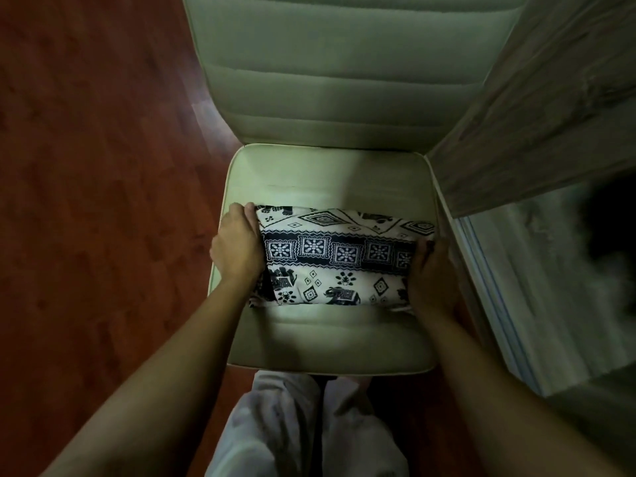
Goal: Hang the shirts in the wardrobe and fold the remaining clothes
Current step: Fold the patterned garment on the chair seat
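left hand (237,249) and right hand (430,273) each grip one end of the patterned garment (337,256), fingers curled round its edges. garment lies as a compact folded bundle on the chair seat (327,339). judgement: this fold looks nearly complete. no shirts in view, so remaining work cannot be told.
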Tool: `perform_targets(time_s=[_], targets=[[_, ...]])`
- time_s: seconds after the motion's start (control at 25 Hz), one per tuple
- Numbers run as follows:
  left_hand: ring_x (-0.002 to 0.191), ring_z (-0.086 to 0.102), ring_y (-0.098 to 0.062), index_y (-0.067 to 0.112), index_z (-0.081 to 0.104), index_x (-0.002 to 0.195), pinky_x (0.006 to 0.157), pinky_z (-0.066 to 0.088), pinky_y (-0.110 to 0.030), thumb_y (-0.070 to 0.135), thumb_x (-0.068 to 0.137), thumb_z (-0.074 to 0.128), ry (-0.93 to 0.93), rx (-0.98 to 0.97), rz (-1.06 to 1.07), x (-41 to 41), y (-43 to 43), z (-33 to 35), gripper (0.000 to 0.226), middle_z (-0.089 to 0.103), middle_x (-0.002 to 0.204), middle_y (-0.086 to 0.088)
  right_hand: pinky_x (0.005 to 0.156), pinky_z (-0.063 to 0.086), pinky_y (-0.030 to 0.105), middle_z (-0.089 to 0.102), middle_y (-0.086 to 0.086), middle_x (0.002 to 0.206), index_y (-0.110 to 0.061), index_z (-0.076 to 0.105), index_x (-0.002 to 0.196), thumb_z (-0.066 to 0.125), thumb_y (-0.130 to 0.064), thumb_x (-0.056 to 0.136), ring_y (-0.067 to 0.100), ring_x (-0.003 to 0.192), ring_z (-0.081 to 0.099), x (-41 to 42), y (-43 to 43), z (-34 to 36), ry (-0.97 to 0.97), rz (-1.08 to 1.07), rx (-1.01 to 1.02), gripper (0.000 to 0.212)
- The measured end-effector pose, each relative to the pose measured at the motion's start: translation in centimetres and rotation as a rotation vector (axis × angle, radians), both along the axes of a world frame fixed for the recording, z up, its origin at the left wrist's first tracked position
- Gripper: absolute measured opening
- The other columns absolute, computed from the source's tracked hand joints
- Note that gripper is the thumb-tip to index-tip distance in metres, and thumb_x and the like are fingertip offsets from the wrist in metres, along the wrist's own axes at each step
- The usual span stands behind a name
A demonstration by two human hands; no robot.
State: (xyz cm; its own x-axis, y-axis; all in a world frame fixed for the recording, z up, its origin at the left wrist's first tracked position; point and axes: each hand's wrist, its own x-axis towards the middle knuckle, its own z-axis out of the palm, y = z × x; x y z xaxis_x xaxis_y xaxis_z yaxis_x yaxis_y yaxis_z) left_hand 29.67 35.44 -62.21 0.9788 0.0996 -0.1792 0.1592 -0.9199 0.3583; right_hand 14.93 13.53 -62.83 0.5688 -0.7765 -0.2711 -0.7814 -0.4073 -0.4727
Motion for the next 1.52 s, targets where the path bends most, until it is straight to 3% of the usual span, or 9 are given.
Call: perform_targets(time_s=[0.2,0.36,0.48,0.68,0.92,1.08,1.2,1.36,1.52], targets=[[0.139,0.025,-0.027,0.010,0.029,0.145,0.111,0.020,-0.040,0.035,0.100,0.030,-0.160,-0.127,-0.211,-5.9,-0.8,1.0,0.052,0.027,0.153,-0.015,0.112,0.016,0.044,0.036,0.016,0.146,-0.011,0.032,0.137,0.036,-0.039,0.094,0.030,0.133,0.031,-0.1,3.2,0.6,-0.076,0.341,-0.241,0.051],[0.145,-0.013,-0.017,0.024,-0.010,0.149,0.113,0.000,-0.042,0.050,0.098,0.006,-0.024,0.115,-0.584,-10.7,1.6,-3.5,0.060,-0.018,0.157,0.001,0.115,-0.003,0.047,-0.008,-0.003,0.156,-0.038,-0.003,0.145,0.015,-0.056,0.088,0.017,0.145,-0.002,-1.4,5.1,-1.2,0.135,0.558,-0.083,0.062],[0.145,-0.014,-0.016,0.024,-0.010,0.149,0.113,-0.004,-0.041,0.055,0.096,0.003,0.060,0.136,-0.608,-10.4,2.5,-3.9,0.063,-0.013,0.157,-0.003,0.113,-0.010,0.051,-0.028,-0.010,0.150,-0.055,-0.026,0.130,-0.004,-0.072,0.075,0.007,0.138,-0.023,-2.0,3.9,-2.2,0.250,0.519,0.060,0.062],[0.141,0.020,-0.020,0.024,0.038,0.142,0.112,0.018,-0.047,0.048,0.096,0.029,0.027,-0.225,-0.321,-9.3,1.8,-0.8,0.052,0.022,0.156,-0.007,0.113,-0.006,0.051,-0.009,0.005,0.158,-0.035,0.002,0.148,0.030,-0.068,0.086,0.022,0.145,-0.005,-1.8,5.0,-0.7,0.125,0.235,0.013,0.076],[0.126,0.045,-0.028,0.010,0.030,0.141,0.107,0.035,-0.036,0.050,0.074,0.073,0.351,-0.511,0.287,-6.4,0.9,0.6,0.089,0.044,0.139,-0.013,0.106,0.032,0.049,0.028,0.013,0.147,-0.015,0.016,0.145,0.066,-0.067,0.065,0.032,0.135,0.028,-1.1,5.2,0.3,0.076,-0.256,0.251,0.108],[0.096,0.068,-0.021,0.020,0.057,0.109,0.092,0.052,-0.044,0.057,0.050,0.083,0.528,-0.676,0.278,-4.9,2.8,0.1,0.074,0.069,0.108,-0.003,0.098,0.045,0.037,0.055,0.009,0.132,-0.014,0.039,0.134,0.079,-0.041,0.068,0.027,0.118,0.054,-0.5,3.7,0.5,-0.048,-0.267,0.477,0.082],[0.094,0.069,-0.023,0.016,0.062,0.108,0.088,0.054,-0.047,0.034,0.064,0.085,0.524,-0.809,0.170,-4.6,2.4,1.3,0.052,0.072,0.103,-0.005,0.095,0.046,0.032,0.062,0.007,0.124,-0.014,0.049,0.128,0.074,-0.022,0.078,0.023,0.112,0.059,0.0,3.6,1.7,-0.197,-0.218,0.564,0.056],[0.083,0.070,-0.013,0.019,0.062,0.100,0.076,0.058,-0.033,0.019,0.072,0.081,0.342,-0.812,0.061,-3.7,0.6,7.5,0.033,0.071,0.091,0.003,0.105,0.043,0.040,0.053,0.007,0.135,-0.014,0.042,0.135,0.071,-0.018,0.080,0.022,0.122,0.052,1.2,2.9,7.8,-0.404,-0.226,0.569,0.063],[0.084,0.065,0.001,0.026,0.060,0.112,0.082,0.052,-0.022,0.027,0.069,0.082,0.134,-0.809,-0.078,-0.1,-2.3,18.2,0.049,0.068,0.096,0.008,0.088,0.050,0.016,0.064,0.008,0.115,-0.001,0.055,0.121,0.073,-0.012,0.078,0.015,0.103,0.059,3.2,0.2,18.8,-0.583,-0.206,0.419,0.047]])
